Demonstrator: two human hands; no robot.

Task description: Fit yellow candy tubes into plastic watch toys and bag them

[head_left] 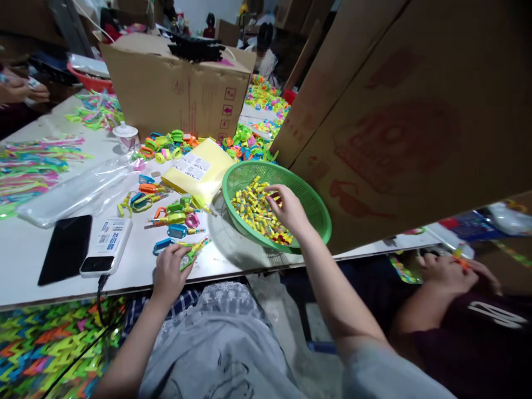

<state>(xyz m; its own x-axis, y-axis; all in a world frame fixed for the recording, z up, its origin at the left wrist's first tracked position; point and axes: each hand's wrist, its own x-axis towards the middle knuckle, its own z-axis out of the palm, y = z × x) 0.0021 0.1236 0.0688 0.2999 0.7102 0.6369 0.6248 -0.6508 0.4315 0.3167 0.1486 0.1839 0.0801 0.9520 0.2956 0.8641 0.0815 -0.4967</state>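
Observation:
My right hand [288,209] reaches into a green mesh basket [318,206] full of small yellow wrapped pieces [253,208], fingers curled among them; whether it holds one I cannot tell. My left hand [168,271] rests at the white table's front edge, fingers closed on a green and yellow plastic toy [192,252]. Beside it lie a blue clip [163,245] and several more coloured plastic toys [174,213].
A black phone [65,247] and a white power bank [107,245] lie at the left. A yellow packet [199,169], a clear bag [78,191] and a cardboard box [174,88] stand behind. A large cardboard sheet [407,122] leans at right. Another person's hand [446,271] works at right.

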